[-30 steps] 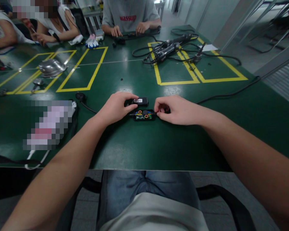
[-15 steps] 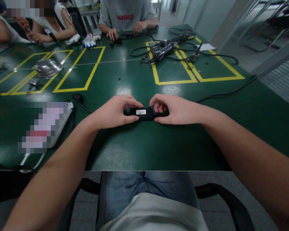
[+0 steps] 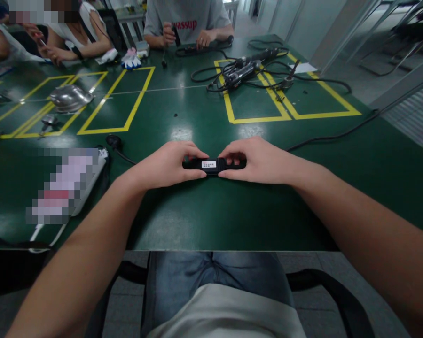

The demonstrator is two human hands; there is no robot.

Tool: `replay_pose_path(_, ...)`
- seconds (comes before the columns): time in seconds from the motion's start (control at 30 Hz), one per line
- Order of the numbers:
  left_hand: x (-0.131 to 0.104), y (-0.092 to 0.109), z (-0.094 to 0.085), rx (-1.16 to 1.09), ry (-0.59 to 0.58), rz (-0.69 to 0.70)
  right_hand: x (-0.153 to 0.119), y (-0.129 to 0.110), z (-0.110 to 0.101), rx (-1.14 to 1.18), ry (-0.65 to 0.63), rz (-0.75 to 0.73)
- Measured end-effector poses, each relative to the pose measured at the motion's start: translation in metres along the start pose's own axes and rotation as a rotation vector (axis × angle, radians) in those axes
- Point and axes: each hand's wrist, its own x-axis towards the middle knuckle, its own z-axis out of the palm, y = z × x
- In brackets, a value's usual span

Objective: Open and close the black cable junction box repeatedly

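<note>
A small black rectangular cord module (image 3: 209,165) with a white printed label lies between my hands, low over the green table. Pinching its left part is my left hand (image 3: 174,162), thumb in front and fingers behind. On the right end, my right hand (image 3: 252,159) closes thumb and fingertips on the same module. Dark parts run from both ends into my palms, partly hidden by my fingers. A black plug (image 3: 113,141) on a cord rests beyond my left forearm, and a black cable (image 3: 324,139) leads away on the right.
A phone-like slab (image 3: 68,183) with a white cable lies at left. Further off are a metal bowl-shaped part (image 3: 70,98), gloves (image 3: 131,58) and a cabled tool (image 3: 243,72) among yellow tape outlines (image 3: 261,120). A person (image 3: 188,23) sits opposite; others sit at far left.
My right hand has shifted slightly left along the module, narrowing the gap between my fingertips. Across the table, the person's hand has lifted a dark object off the surface.
</note>
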Motion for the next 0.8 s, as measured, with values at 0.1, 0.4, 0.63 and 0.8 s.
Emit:
replay_pose_path(0.1,0.0003,-0.0009,0.0013,0.016,0.012,0.004,-0.0001,-0.0002,0.0005,-0.009,0.001,0.007)
replay_pose_path(0.4,0.0004,0.0013,0.0006,0.052,-0.005,0.023,0.0,0.0001,0.0009,-0.025,-0.003,0.002)
replay_pose_path(0.63,0.0,0.0054,-0.0015,0.024,-0.005,0.026,0.0006,0.0013,-0.001,-0.014,-0.028,0.02)
replay_pose_path(0.8,0.0031,0.0033,-0.0003,-0.024,0.093,-0.073,0.0029,0.0074,-0.0031,0.046,-0.063,0.07)
